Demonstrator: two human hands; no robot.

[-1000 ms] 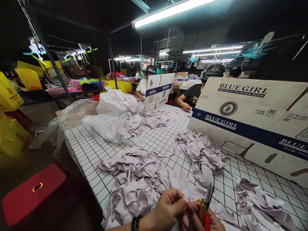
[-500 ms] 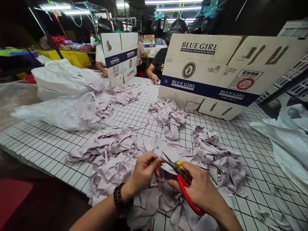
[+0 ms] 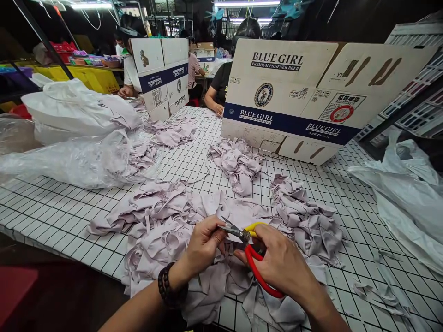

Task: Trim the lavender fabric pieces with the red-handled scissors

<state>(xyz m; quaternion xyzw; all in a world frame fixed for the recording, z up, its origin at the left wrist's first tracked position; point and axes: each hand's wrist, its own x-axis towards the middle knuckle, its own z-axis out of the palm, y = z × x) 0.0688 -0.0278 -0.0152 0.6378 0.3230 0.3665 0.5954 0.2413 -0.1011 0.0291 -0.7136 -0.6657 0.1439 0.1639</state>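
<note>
My left hand, with a dark beaded bracelet at the wrist, pinches the edge of a pale lilac cloth piece between thumb and fingers. My right hand grips scissors with one red and one yellow handle loop. Their blades are parted and point left, the tips right beside my left fingertips. The pinched edge is mostly hidden by the fingers. Beneath both hands spreads a loose heap of matching lilac cloth pieces.
More lilac cloth lies in a right pile and a middle pile. Printed cartons stand upright across the white gridded table. Plastic bags lie left, a white bag right. Co-workers sit behind the cartons.
The view has shifted, so the table's contents sit farther left and higher. The scissor blades have spread wider and come closer to my left fingertips. Both hands keep their hold.
</note>
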